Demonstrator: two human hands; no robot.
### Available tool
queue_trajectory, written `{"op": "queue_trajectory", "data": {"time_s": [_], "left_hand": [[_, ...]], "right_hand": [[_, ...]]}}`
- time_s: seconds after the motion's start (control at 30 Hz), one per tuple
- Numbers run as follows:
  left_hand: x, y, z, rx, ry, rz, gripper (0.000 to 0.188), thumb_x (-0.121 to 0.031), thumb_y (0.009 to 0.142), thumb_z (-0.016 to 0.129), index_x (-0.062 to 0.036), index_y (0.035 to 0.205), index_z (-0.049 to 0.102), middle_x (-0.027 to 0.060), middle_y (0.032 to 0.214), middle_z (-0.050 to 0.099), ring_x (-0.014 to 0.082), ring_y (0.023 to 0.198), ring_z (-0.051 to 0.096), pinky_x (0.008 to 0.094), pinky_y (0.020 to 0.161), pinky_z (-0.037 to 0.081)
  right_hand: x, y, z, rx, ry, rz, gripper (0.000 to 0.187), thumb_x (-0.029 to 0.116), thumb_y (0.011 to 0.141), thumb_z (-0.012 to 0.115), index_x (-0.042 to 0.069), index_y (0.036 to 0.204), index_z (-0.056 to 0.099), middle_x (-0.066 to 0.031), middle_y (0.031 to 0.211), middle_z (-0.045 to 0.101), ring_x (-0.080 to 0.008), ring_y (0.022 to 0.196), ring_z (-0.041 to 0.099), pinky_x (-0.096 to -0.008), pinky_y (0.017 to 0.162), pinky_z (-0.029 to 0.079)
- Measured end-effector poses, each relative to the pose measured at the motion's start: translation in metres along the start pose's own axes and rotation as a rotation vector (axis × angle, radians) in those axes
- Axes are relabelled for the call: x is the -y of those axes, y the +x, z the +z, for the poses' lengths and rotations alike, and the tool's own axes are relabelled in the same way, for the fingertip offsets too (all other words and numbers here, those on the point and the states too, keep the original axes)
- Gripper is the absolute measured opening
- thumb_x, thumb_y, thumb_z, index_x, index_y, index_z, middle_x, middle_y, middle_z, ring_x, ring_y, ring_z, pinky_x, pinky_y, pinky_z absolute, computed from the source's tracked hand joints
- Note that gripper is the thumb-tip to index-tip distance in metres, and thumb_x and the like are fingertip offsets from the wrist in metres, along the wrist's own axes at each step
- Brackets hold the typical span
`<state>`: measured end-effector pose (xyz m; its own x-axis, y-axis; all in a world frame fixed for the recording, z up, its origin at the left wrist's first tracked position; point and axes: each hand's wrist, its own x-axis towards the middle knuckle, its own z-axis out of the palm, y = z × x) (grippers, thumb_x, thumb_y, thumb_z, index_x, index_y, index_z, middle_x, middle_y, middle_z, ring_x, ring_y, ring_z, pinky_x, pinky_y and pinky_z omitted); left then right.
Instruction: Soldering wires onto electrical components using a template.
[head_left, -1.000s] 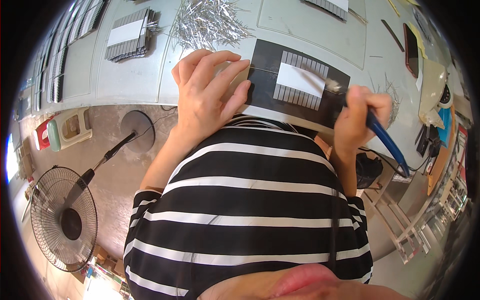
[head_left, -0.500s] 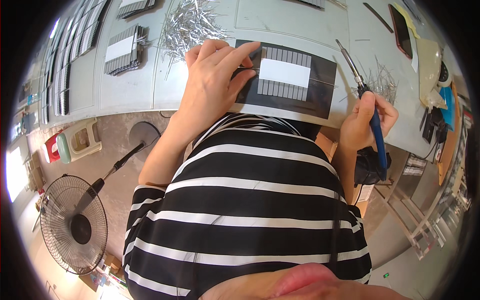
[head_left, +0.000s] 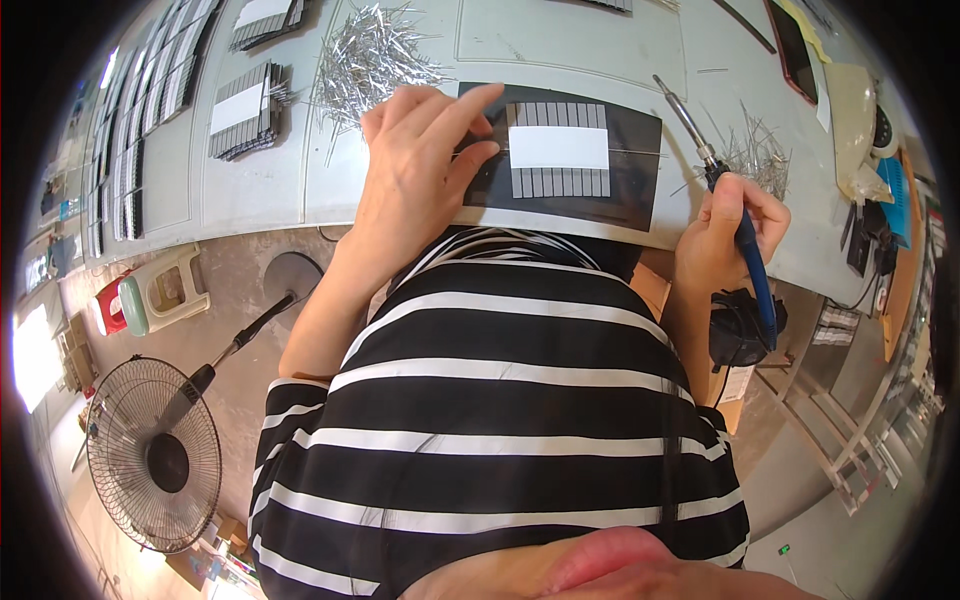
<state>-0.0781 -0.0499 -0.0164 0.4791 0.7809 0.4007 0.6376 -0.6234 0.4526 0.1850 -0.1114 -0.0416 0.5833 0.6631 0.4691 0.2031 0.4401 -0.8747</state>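
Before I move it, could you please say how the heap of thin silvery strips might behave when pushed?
The heap of thin silvery strips would probably scatter, given its loose, outlying ends; crisscrossed pieces may snag together.

The person wears a black shirt point(head_left: 520, 410) with white stripes, spaced wide over the chest and set closer in thin curved lines lower down. Its short sleeves point(head_left: 298, 402) carry the same bands, with the forearms point(head_left: 335, 320), left hand point(head_left: 420, 145) and right hand point(head_left: 735, 225) bare. Dark strands of hair point(head_left: 672, 440) hang over the shirt's right side.
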Motion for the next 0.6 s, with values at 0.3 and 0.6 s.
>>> {"op": "queue_trajectory", "data": {"time_s": [0.3, 0.6], "left_hand": [[-0.026, 0.021, 0.007, 0.166, 0.003, 0.167, 0.089, -0.050, 0.069, 0.081, -0.0119, 0.143, 0.048, 0.0102, 0.140, 0.052, 0.0301, 0.131, 0.044, 0.0473, 0.110, 0.027], [-0.031, 0.010, 0.002, 0.305, -0.010, 0.177, 0.091, -0.043, 0.070, 0.082, -0.0108, 0.146, 0.043, 0.0112, 0.144, 0.050, 0.0289, 0.134, 0.043, 0.0494, 0.112, 0.024]], "right_hand": [[0.002, 0.003, 0.007, -0.062, -0.003, -0.003, 0.023, 0.008, 0.089, 0.067, 0.001, 0.103, 0.051, -0.0092, 0.078, 0.056, -0.0108, 0.062, 0.049, -0.0229, 0.053, 0.039], [0.002, 0.005, 0.008, -0.111, 0.089, 0.050, 0.024, 0.004, 0.086, 0.071, 0.000, 0.102, 0.053, -0.0074, 0.074, 0.060, -0.0081, 0.061, 0.053, -0.0197, 0.056, 0.042]]}}
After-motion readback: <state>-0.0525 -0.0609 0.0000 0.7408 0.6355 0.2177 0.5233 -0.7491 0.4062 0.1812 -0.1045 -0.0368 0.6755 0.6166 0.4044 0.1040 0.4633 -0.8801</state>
